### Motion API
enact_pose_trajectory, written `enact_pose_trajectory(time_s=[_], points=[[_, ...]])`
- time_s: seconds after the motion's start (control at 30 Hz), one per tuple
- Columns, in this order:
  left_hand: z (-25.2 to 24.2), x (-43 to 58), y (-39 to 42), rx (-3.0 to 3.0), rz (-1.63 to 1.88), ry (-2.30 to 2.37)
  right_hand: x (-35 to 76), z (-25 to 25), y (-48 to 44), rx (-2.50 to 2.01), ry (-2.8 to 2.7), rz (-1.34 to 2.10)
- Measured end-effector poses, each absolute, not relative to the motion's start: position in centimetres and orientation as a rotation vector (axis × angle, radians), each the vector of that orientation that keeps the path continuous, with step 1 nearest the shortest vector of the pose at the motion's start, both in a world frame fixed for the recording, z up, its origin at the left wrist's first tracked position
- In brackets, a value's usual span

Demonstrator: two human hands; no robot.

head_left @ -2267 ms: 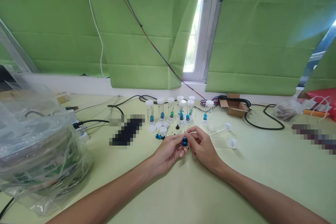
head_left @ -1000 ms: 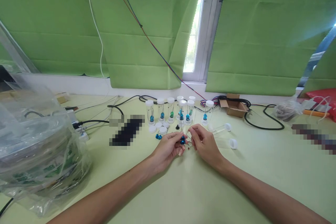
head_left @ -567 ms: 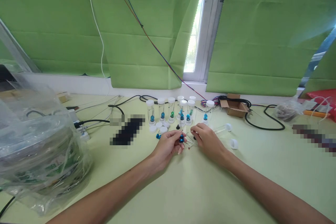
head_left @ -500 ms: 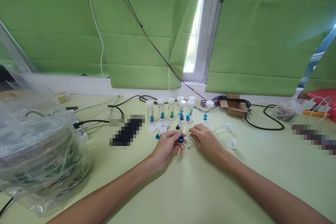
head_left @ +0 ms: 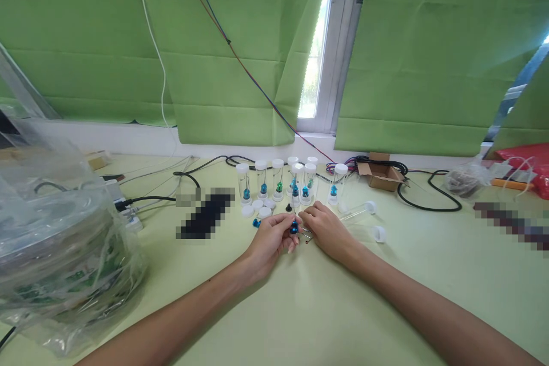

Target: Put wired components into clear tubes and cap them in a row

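Between thumb and fingers, my left hand (head_left: 270, 240) pinches a small shiny dark-blue piece (head_left: 294, 228) with a thin stem pointing up. My right hand (head_left: 326, 229) is close beside it, fingers curled together; whatever they grip is hidden. Thin metal pins (head_left: 306, 234) lie under and between the hands, one with a small reddish tip. Another blue piece (head_left: 256, 222) rests left of my left hand, and a small black piece (head_left: 289, 207) stands just beyond. Behind the hands are several upright clear tubes (head_left: 243, 180) with white caps, holding blue or green pieces with thin wires.
Loose white caps (head_left: 247, 211) lie before the tubes. Right of my right hand lie clear tubes (head_left: 358, 213), one with a white cap (head_left: 380, 234). An open cardboard box (head_left: 384, 176) and black cables (head_left: 429, 206) are farther back. A plastic-wrapped bundle (head_left: 68, 251) fills the left.
My right hand has moved left, closer to my left hand and the blue piece. My left hand keeps its pinch. The whole view has shifted slightly.
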State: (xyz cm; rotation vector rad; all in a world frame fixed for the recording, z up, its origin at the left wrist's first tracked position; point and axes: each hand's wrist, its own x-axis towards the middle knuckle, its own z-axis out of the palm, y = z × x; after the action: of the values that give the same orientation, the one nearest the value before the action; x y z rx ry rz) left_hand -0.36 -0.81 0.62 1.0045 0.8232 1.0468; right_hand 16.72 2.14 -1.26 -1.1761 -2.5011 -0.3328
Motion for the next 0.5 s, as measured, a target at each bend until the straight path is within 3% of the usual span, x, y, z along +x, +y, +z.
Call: enact_pose_trajectory(time_s=[0.5], points=[[0.88,-0.18,-0.94,1.014,1.044,0.847,16.1,-0.34,1.28,-1.353,-2.542,-0.416]])
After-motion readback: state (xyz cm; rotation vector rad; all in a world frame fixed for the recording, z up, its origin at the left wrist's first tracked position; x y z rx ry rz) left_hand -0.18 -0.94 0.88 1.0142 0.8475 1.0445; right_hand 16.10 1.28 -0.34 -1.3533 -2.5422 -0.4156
